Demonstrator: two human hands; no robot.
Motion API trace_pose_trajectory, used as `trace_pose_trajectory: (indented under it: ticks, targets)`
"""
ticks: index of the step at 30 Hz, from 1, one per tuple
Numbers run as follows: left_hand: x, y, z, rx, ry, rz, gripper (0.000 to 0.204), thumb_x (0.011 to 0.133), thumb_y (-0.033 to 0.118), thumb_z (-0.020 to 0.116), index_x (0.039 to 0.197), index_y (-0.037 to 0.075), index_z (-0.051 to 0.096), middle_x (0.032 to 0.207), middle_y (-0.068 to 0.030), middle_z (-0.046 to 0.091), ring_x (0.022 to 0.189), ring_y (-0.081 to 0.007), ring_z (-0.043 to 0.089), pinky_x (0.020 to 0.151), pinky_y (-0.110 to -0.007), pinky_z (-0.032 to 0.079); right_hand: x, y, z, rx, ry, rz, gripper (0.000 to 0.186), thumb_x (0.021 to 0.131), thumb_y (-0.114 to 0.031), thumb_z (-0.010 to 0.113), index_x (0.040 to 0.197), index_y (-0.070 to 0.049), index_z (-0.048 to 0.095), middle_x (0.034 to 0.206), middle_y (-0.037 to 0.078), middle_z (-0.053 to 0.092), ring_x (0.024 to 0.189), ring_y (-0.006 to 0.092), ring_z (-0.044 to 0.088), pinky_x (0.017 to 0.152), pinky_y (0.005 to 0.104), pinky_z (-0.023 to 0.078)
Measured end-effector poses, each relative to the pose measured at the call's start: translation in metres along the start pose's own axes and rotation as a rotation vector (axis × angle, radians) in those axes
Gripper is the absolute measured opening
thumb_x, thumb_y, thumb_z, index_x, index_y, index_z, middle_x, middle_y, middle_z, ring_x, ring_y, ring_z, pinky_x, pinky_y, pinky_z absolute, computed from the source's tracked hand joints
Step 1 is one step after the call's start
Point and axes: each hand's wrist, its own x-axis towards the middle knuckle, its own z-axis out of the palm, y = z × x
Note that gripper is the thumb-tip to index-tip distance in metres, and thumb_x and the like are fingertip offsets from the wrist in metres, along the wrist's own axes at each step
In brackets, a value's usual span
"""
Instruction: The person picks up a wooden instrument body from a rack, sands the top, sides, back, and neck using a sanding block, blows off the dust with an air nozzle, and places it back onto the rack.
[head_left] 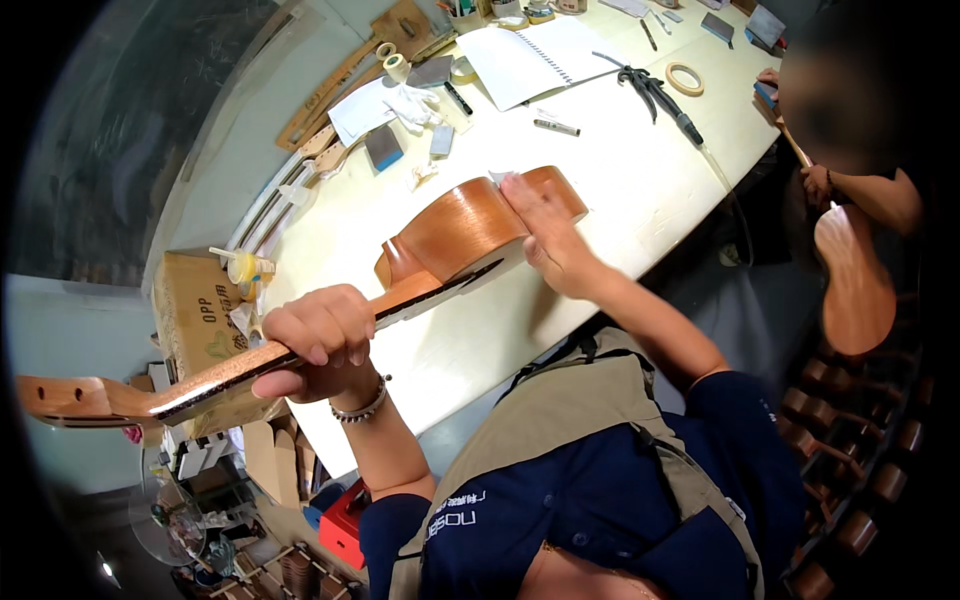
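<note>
A brown wooden ukulele (455, 235) is held on its side at the worktable, its body over the tabletop and its neck toward the lower left. My left hand (322, 335) is wrapped round the neck, between the body and the headstock (85, 400). My right hand (550, 235) lies along the curved side of the body at the waist. A small pale grey sheet (500, 177), which looks like sandpaper, sticks out at its fingertips, pressed against the wood. The rest of the sheet is hidden under the fingers.
The pale worktable (640, 190) carries a spiral notebook (535, 65), a black air gun (660, 95) with a hose, a tape roll (684, 79), sanding blocks (383, 148) and white gloves (410, 105). A cardboard box (200, 310) stands left. At right, a co-worker's arm (870, 195) is near another wooden instrument body (857, 285).
</note>
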Motion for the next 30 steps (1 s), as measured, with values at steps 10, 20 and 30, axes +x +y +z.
trace_pose_trajectory:
  ticks: [10,20,30]
  targets:
    - [0.002,-0.002,0.007,0.086,0.090,-0.050,0.040,0.090,0.047,0.050,0.076,0.009,0.045,0.056,-0.0001,0.043,0.045,-0.0131,0.042,0.056,-0.030,0.041,0.076,-0.060,-0.019,-0.088,-0.273,-0.215,0.073,0.088,-0.047,0.048,0.141,-0.003,0.023,0.147,0.017,0.023,0.137,0.0284,0.022,0.112,0.0453,0.013]
    - [-0.076,0.037,-0.037,-0.090,0.227,0.058,0.034,0.085,0.038,0.063,0.071,0.012,0.047,0.054,0.0023,0.048,0.045,-0.0101,0.048,0.059,-0.025,0.042,0.022,0.007,-0.002,-0.667,-0.264,0.136,0.063,0.091,-0.039,0.046,0.141,-0.006,0.027,0.148,0.009,0.027,0.138,0.0246,0.021,0.113,0.0449,0.008]
    - [-0.146,0.022,-0.060,0.454,1.823,0.021,0.026,0.085,0.030,0.060,0.089,0.008,0.047,0.082,-0.0034,0.049,0.071,-0.0182,0.053,0.074,-0.031,0.048,0.054,-0.065,0.068,-0.420,-0.330,-0.247,0.068,0.082,-0.049,0.055,0.132,-0.005,0.042,0.137,0.012,0.041,0.130,0.0328,0.032,0.108,0.0492,0.020]
